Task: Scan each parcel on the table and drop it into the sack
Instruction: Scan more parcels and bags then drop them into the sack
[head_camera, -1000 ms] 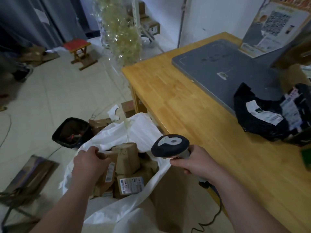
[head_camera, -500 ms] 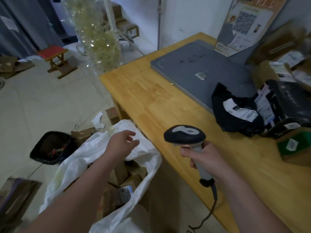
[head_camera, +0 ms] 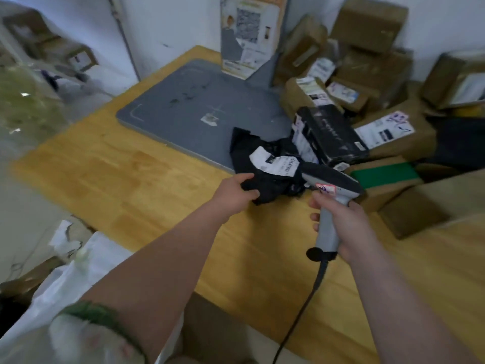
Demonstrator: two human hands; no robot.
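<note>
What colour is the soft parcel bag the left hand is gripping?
Black, with a white shipping label; the soft parcel bag in the left hand shows in the head view.

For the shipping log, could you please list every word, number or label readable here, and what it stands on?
No text reads with certainty; the picture is blurred.
White label on black bag: barcode and print, blurred.
White lettering on black box: illegible.
Wording on poster beside its QR code: too small.
Pink sticker on scanner: illegible.
Labels on brown boxes: blurred.
</note>
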